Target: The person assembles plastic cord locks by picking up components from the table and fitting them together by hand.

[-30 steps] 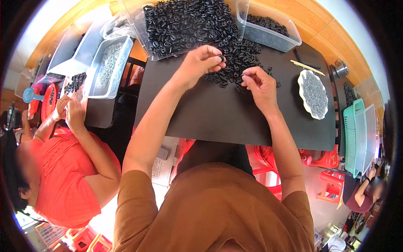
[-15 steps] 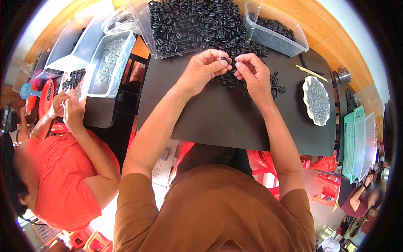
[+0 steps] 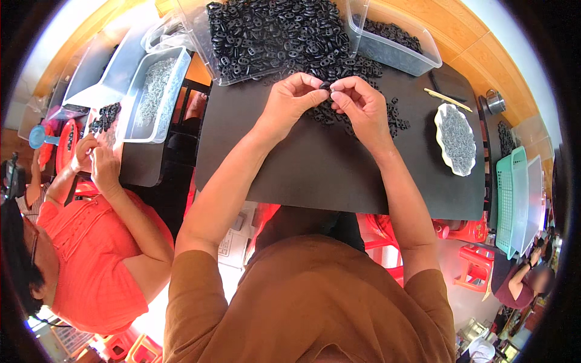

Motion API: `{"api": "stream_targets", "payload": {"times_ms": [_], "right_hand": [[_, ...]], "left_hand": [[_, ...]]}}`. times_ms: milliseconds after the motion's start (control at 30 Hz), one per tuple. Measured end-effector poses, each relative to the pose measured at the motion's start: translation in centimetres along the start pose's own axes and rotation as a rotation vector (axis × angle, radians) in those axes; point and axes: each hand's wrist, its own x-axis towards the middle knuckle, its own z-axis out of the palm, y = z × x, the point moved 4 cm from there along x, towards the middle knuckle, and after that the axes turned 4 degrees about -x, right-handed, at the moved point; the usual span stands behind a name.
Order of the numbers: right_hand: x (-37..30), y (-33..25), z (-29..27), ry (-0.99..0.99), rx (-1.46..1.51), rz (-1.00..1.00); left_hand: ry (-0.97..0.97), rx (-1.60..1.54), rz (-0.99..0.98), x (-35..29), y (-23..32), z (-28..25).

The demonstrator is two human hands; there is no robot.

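Observation:
Above the far half of the dark table my hands meet, fingertips nearly touching. Between thumb and fingers, my left hand (image 3: 293, 101) pinches a small black plastic piece (image 3: 325, 86). My right hand (image 3: 365, 111) is closed in a pinch against the piece's right side; what lies in its fingertips is too small to make out. Behind and beneath the hands spreads a heap of black two-holed plastic pieces (image 3: 272, 36), spilling from a clear tub (image 3: 227, 81) lying on its side. Some loose pieces (image 3: 394, 121) lie by my right wrist.
A scalloped white dish (image 3: 446, 158) of small grey metal parts sits at the right, near yellowish sticks (image 3: 448, 100). At the back right stands a clear bin (image 3: 417, 65) of black pieces. On the left, a co-worker in red (image 3: 103, 260) handles parts beside another clear bin (image 3: 162, 124).
My right hand has shifted slightly left, closing the gap to the black piece in my left hand. The whole view has moved a little.

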Motion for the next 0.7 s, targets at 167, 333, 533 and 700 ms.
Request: {"api": "stream_targets", "payload": {"times_ms": [167, 333, 533, 700], "right_hand": [[0.0, 0.0, 0.0, -0.008, 0.008, 0.008], [0.0, -0.1, 0.0, -0.01, 0.02, 0.014], [0.1, 0.2, -0.2, -0.004, -0.072, -0.004], [0.1, -0.5, -0.4, 0.069, -0.051, -0.13]], "left_hand": [[-0.002, 0.058, 0.037, -0.3, 0.6, 0.7], [-0.002, 0.274, 0.029, -0.8, 1.6, 1.2], [-0.019, 0.391, 0.073, -0.6, 1.3, 0.8], [-0.063, 0.393, 0.017, -0.6, 1.0, 0.7]]}}
